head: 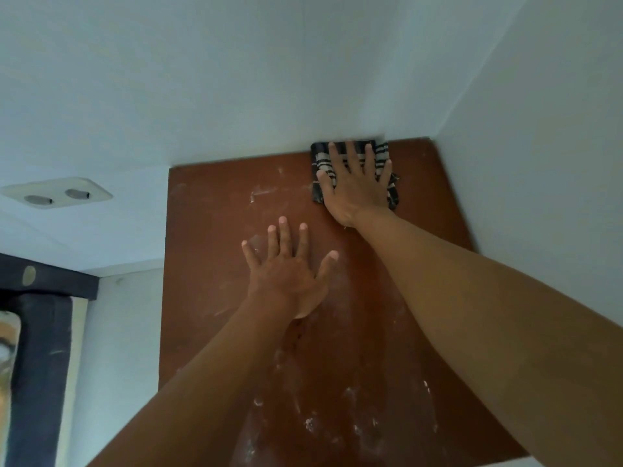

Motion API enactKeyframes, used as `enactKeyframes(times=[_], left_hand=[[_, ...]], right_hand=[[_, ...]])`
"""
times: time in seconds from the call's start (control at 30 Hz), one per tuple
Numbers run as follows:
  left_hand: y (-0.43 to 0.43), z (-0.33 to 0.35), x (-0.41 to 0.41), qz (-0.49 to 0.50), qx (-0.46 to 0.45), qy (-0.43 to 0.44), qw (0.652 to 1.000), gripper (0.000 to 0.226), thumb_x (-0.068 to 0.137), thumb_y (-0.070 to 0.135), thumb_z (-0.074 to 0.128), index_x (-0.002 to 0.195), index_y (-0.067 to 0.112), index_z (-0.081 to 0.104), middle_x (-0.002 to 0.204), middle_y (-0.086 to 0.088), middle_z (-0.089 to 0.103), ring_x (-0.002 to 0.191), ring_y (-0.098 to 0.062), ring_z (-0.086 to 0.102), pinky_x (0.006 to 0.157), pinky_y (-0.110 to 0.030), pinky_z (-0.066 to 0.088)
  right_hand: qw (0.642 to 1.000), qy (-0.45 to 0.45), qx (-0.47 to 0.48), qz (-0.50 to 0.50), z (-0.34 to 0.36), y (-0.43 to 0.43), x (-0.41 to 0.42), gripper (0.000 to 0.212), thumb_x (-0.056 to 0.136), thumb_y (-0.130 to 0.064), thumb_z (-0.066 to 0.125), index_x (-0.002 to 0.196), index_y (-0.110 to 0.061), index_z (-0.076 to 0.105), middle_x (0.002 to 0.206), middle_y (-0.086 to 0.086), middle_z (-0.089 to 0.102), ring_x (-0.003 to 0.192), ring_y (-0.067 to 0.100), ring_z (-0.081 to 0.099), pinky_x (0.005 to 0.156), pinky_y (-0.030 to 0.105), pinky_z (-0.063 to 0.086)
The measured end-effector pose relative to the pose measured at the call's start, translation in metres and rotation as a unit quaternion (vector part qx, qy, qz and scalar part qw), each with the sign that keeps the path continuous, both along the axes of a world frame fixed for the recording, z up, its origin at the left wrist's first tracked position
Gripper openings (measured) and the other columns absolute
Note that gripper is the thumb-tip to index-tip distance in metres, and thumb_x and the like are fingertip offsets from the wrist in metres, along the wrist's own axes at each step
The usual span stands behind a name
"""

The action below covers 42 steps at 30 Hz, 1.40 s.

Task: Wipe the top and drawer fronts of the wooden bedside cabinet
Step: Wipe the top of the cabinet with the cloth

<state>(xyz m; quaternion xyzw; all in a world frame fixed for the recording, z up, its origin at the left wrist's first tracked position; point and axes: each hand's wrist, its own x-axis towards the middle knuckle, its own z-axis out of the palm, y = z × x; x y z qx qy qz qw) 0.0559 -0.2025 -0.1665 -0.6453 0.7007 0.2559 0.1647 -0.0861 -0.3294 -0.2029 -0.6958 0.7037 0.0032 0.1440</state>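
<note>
The brown wooden cabinet top (215, 264) fills the middle of the head view, with pale dusty smears on it. A dark cloth with light stripes (318, 155) lies at the top's far edge, against the wall. My right hand (354, 183) presses flat on the cloth with its fingers spread and straight. My left hand (288, 274) rests flat on the bare wood nearer the middle, fingers spread, holding nothing. The drawer fronts are out of sight.
White walls (303, 79) meet the cabinet at its far and right sides. A white double wall socket (57, 195) sits on the wall to the left. A dark bed frame (40, 332) stands at the lower left.
</note>
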Motion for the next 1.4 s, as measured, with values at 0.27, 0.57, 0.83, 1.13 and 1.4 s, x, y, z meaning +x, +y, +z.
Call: enactKeyframes(times=[0.27, 0.57, 0.83, 1.13, 1.4], left_hand=[[-0.004, 0.011, -0.001, 0.015, 0.024, 0.005, 1.000, 0.078, 0.097, 0.070, -0.002, 0.162, 0.029, -0.010, 0.167, -0.006, -0.025, 0.156, -0.025, -0.020, 0.117, -0.068, -0.016], [-0.003, 0.019, 0.000, 0.063, 0.026, 0.035, 0.997, 0.084, 0.091, 0.077, -0.009, 0.163, 0.036, 0.001, 0.170, 0.001, -0.018, 0.157, -0.023, -0.015, 0.116, -0.069, -0.017], [0.018, 0.023, -0.004, 0.036, -0.011, -0.036, 0.999, 0.086, 0.090, 0.077, -0.010, 0.163, 0.033, 0.002, 0.172, -0.003, -0.010, 0.158, -0.028, -0.006, 0.117, -0.070, -0.013], [0.113, 0.010, -0.018, 0.012, -0.040, -0.025, 0.999, 0.089, 0.090, 0.078, -0.009, 0.164, 0.029, 0.002, 0.172, -0.004, -0.008, 0.159, -0.026, -0.003, 0.117, -0.071, -0.014], [0.164, 0.012, -0.017, 0.033, -0.041, -0.019, 0.998, 0.091, 0.090, 0.079, -0.007, 0.164, 0.028, 0.004, 0.172, -0.005, -0.004, 0.159, -0.026, -0.001, 0.118, -0.071, -0.010]], right_hand=[[1.000, -0.002, -0.009, 0.017, 0.000, 0.040, -0.006, 0.070, 0.099, -0.066, 0.014, 0.161, -0.038, -0.003, 0.171, -0.006, -0.008, 0.156, 0.028, -0.015, 0.121, 0.064, -0.007], [1.000, -0.010, -0.002, 0.024, 0.005, 0.155, -0.019, 0.076, 0.095, -0.073, 0.020, 0.160, -0.041, -0.006, 0.170, -0.008, -0.010, 0.156, 0.026, -0.014, 0.121, 0.064, -0.003], [0.999, -0.012, -0.029, 0.031, 0.002, 0.263, -0.034, 0.083, 0.090, -0.073, 0.030, 0.160, -0.040, -0.001, 0.171, -0.006, -0.001, 0.157, 0.028, -0.005, 0.119, 0.069, 0.005], [0.999, -0.026, -0.025, 0.040, 0.010, 0.361, -0.050, 0.078, 0.089, -0.063, 0.033, 0.160, -0.038, 0.014, 0.170, -0.004, 0.012, 0.157, 0.028, 0.008, 0.117, 0.067, 0.014], [0.998, 0.006, -0.027, 0.062, 0.019, 0.431, -0.062, 0.068, 0.089, -0.032, 0.064, 0.153, -0.028, 0.041, 0.159, 0.001, 0.042, 0.145, 0.035, 0.039, 0.098, 0.058, 0.047]])
